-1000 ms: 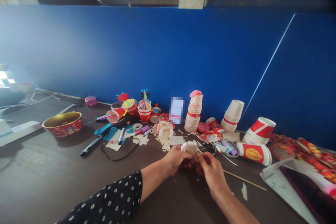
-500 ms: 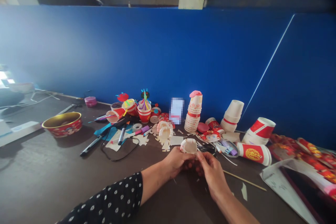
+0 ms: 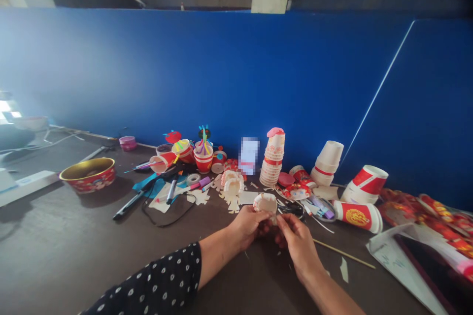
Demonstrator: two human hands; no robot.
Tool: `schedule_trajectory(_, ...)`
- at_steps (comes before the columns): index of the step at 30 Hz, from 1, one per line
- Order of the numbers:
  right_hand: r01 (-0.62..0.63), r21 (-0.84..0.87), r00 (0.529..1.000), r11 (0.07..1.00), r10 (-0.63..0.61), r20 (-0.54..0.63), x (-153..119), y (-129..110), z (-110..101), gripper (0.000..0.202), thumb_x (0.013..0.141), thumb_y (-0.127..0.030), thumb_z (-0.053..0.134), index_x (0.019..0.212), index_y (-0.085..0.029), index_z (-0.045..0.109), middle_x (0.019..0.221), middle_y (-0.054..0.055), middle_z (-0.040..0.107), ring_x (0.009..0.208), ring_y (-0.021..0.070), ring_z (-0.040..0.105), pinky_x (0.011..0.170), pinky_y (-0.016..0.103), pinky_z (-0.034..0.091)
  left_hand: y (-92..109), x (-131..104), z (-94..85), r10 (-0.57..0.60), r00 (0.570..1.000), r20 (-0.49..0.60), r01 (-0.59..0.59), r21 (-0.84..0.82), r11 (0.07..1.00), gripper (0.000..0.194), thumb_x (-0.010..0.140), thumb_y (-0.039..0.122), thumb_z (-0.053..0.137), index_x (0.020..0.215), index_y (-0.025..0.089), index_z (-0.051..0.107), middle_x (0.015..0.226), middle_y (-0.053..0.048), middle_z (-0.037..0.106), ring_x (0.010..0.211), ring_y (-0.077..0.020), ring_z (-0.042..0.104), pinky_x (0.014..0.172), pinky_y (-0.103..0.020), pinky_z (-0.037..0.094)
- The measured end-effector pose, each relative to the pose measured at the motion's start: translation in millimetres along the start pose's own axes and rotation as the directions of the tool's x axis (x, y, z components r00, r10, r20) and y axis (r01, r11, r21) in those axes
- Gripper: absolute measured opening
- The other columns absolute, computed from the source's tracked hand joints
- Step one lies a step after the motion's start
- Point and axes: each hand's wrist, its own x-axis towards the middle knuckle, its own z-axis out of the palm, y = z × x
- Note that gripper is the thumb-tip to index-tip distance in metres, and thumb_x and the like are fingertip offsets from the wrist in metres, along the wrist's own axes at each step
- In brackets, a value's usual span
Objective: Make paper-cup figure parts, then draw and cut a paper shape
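One left hand (image 3: 244,226), one right hand (image 3: 297,241), and just the one curved white piece (image 3: 264,202) in the fingers (image 3: 284,226). Left of the fingers: one gold-rimmed bowl (image 3: 96,181), one tape roll (image 3: 192,182), two red cups (image 3: 188,154) (image 3: 203,162) with coloured strips. To their right, one thin stick (image 3: 347,254). Beyond them, one tall cup stack (image 3: 271,170), one pink piece (image 3: 275,132) on top lol.

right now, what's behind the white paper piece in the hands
Behind the white paper piece, a flat pale card shows at left; farther back stands a tall cup stack. Whatever the piece covers is hidden.
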Motion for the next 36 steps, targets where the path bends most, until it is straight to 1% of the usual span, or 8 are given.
schedule_trajectory(5,-0.013,0.019,1.000,1.000,0.013,-0.001,-0.4,-0.8,-0.1,0.024,0.070,-0.043,0.061,0.072,-0.019,0.057,0.055,-0.001,0.060,0.044,0.0135,0.052,0.041,0.023,0.036,0.4,-0.9,-1.3,0.011,0.999,0.053,-0.008,-0.043,0.999,0.020,0.058,0.025,0.069,0.057,0.010,0.055,0.047,0.000,0.051,0.039,-0.0059,0.043,0.041,-0.019,0.028)
schedule_trajectory(8,-0.014,0.035,1.000,0.999,0.014,-0.001,-0.8,-1.2,0.3,0.025,0.071,-0.044,0.060,0.073,-0.019,0.057,0.055,-0.002,0.060,0.045,0.0135,0.052,0.042,0.022,0.037,-0.7,-1.1,-1.9,-0.007,0.996,0.087,0.010,-0.042,0.999,0.018,0.055,0.022,0.071,0.060,0.010,0.057,0.049,0.001,0.051,0.040,-0.0049,0.042,0.042,-0.019,0.028)
schedule_trajectory(11,-0.020,0.042,1.000,0.999,0.020,0.002,-1.6,-2.5,1.2,0.024,0.071,-0.043,0.061,0.074,-0.020,0.056,0.054,-0.002,0.059,0.045,0.0134,0.052,0.041,0.022,0.037,-1.8,-0.6,-1.0,-0.001,0.999,0.032,0.002,-0.022,1.000,0.014,0.052,0.015,0.069,0.057,0.011,0.056,0.045,0.003,0.049,0.039,-0.0045,0.039,0.041,-0.019,0.026)
schedule_trajectory(15,-0.029,0.038,1.000,0.999,0.029,0.010,-3.4,-5.4,2.6,0.024,0.070,-0.043,0.062,0.073,-0.020,0.056,0.054,-0.003,0.058,0.045,0.0136,0.052,0.040,0.022,0.036,-2.5,0.5,0.6,0.033,0.999,-0.028,-0.034,-0.015,0.999,0.013,0.054,0.017,0.066,0.053,0.012,0.053,0.043,0.004,0.047,0.037,-0.0042,0.037,0.040,-0.019,0.024)
schedule_trajectory(23,-0.056,-0.045,0.998,0.997,0.057,0.011,-1.3,-0.3,5.2,0.039,0.076,-0.056,0.046,0.065,-0.020,0.052,0.045,-0.004,0.052,0.037,0.0125,0.048,0.035,0.022,0.034,-6.3,0.4,2.1,0.092,0.995,-0.040,-0.090,0.061,0.994,0.017,0.057,0.021,0.065,0.050,0.013,0.052,0.042,0.003,0.046,0.035,-0.0049,0.037,0.038,-0.020,0.022)
schedule_trajectory(26,-0.012,-0.107,1.000,0.994,0.015,0.023,-0.3,2.0,4.5,0.038,0.075,-0.054,0.049,0.061,-0.019,0.051,0.044,-0.004,0.051,0.036,0.0123,0.047,0.034,0.022,0.034,-5.7,-1.0,3.0,0.080,0.996,-0.047,-0.077,0.059,0.995,0.014,0.060,0.019,0.062,0.051,0.012,0.053,0.043,0.003,0.046,0.035,-0.0050,0.038,0.039,-0.020,0.023)
schedule_trajectory(30,0.025,-0.093,0.998,0.995,-0.020,0.055,-0.6,2.0,4.1,0.032,0.073,-0.048,0.054,0.062,-0.019,0.050,0.047,-0.004,0.052,0.038,0.0111,0.046,0.035,0.021,0.033,-5.1,-0.1,3.2,0.065,0.997,-0.053,-0.064,0.021,0.998,0.014,0.060,0.017,0.062,0.051,0.012,0.054,0.042,0.003,0.047,0.036,-0.0054,0.039,0.039,-0.020,0.024)
schedule_trajectory(36,-0.003,-0.075,0.997,0.997,0.009,0.077,-1.6,-4.4,5.6,0.020,0.068,-0.037,0.061,0.068,-0.018,0.054,0.051,-0.004,0.055,0.041,0.0112,0.047,0.038,0.021,0.034,-6.4,5.7,0.5,0.043,0.995,-0.088,-0.049,-0.061,0.997,0.017,0.059,0.018,0.063,0.048,0.012,0.050,0.040,0.002,0.046,0.033,-0.0048,0.037,0.038,-0.019,0.024)
